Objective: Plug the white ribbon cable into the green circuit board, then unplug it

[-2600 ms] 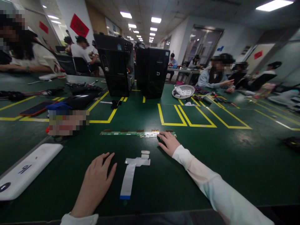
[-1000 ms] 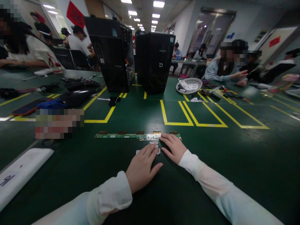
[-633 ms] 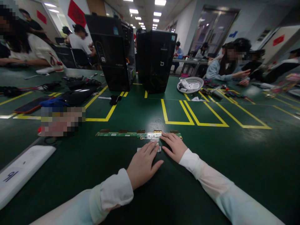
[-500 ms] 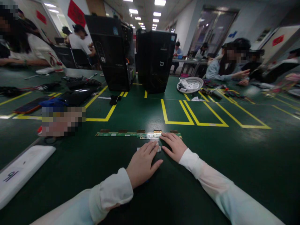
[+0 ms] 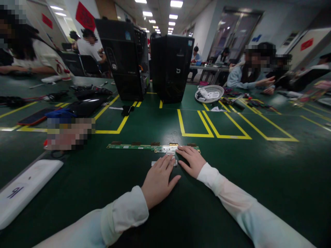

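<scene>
A long, narrow green circuit board [image 5: 134, 147] lies crosswise on the dark green table [image 5: 124, 193], with several brown tabs along its far edge. My right hand [image 5: 192, 160] rests palm down with its fingers spread, the fingertips on the right part of the board. Closer to me, my left hand [image 5: 161, 179] lies flat with its thumb apart, its fingertips on a small pale piece [image 5: 153, 163] just below the board. The left fingers cover most of that piece.
Two black computer towers [image 5: 124, 65] stand beyond the board. A white basket [image 5: 209, 93] of parts is at the back right. Cables and a blue item [image 5: 60, 113] lie on the left, near a long white case [image 5: 28, 189]. People sit around other tables.
My left hand and sleeve have shifted very slightly to the right. My right hand and the board look almost the same.
</scene>
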`<state>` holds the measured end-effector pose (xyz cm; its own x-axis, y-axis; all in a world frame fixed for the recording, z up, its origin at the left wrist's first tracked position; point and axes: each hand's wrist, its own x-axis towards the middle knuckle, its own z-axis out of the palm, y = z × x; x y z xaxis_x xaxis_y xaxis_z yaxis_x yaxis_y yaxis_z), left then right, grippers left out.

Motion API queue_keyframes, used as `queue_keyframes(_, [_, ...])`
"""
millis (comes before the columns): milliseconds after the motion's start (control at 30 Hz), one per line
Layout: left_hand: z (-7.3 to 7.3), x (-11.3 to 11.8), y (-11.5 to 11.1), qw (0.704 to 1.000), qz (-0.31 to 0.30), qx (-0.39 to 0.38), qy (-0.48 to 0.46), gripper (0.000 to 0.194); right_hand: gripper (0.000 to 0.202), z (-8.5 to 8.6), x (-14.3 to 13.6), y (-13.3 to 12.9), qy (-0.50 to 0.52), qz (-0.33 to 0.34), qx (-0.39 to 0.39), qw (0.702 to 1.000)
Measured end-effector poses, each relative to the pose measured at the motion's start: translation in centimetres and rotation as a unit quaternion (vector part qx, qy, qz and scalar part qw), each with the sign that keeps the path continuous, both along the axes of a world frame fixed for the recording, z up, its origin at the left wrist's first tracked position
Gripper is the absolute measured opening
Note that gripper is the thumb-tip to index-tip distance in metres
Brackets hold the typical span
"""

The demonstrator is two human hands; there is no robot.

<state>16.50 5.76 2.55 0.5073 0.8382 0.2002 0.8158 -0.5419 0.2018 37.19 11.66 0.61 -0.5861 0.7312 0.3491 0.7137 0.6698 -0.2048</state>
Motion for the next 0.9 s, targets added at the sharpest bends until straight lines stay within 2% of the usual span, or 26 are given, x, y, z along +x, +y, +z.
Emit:
queue_keyframes(233, [0.1,0.1,0.1,1.0,-0.005,-0.013,-0.001,0.058,0.044,0.0,0.2,0.0,-0.001,0.015,0.009,1.0])
queue_keyframes(500, [0.8,-0.7,0.8,0.998,-0.043,-0.049,0.004,0.06,0.046,-0.9,0.7,0.2,0.012,0.032,0.029,0.999])
queue_keyframes(900, [1.4,-1.5,1.5,0.995,-0.054,-0.088,-0.004,0.061,0.048,-1.0,1.0,0.4,0.002,0.036,0.019,0.999])
